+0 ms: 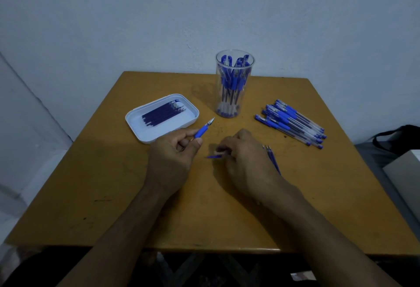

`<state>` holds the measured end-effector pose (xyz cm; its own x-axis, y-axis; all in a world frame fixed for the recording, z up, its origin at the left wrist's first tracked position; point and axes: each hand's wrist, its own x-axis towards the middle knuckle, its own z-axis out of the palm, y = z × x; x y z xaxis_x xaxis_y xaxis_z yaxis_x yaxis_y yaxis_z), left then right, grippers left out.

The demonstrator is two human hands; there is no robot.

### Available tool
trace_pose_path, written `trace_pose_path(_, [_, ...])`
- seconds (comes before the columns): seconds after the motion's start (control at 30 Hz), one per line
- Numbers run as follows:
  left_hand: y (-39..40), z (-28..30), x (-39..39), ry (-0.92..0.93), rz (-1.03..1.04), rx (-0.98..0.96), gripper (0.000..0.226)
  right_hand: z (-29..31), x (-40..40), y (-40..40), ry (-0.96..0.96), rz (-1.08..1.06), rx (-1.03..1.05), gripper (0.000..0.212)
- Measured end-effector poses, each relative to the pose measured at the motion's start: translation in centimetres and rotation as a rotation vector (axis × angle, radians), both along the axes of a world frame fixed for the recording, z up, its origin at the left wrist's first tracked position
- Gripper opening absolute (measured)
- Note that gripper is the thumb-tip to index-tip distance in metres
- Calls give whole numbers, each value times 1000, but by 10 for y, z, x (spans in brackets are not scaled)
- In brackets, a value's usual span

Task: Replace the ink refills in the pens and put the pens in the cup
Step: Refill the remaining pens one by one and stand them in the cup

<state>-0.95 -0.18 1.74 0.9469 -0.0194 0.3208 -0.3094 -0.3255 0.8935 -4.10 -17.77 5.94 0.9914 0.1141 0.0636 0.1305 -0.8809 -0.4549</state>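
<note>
Head view gives you one clear cup [234,86] at the far middle of the table [113,196], packed with blue pens too many to count. One white tray [145,132] at far left holds about eight dark refills [162,113]. A pile of roughly ten capped pens [293,124] lies at right. Your left hand [172,152] pinches a blue pen tip section [203,130]. Your right hand [245,157] curls round a blurred blue piece [214,156]; two used refills [271,158] show partly behind it.

plain room, likely home | bare pale wall [136,14] | worn wooden table [113,196] | dim light
</note>
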Motion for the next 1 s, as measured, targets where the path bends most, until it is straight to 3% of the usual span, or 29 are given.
trace_pose_path(0.1, [-3,1,-2,3,-35,-9,28,4,2,-15,-31,26,86,23])
trace_pose_path(0.23, [-6,3,-4,-7,-78,7,25,9,2,-31,1,19,355,24])
trace_pose_path(0.4, [-8,1,-5,-37,-120,52,25,11,3,-39,-61,-151,675,19])
trace_pose_path(0.57, [-9,-3,-4,-78,-150,87,25,10,4,-40,-215,-259,837,12])
trace_pose_path(1.0, [-10,-3,-6,-113,-239,68,34,6,0,-29,-210,-177,906,14])
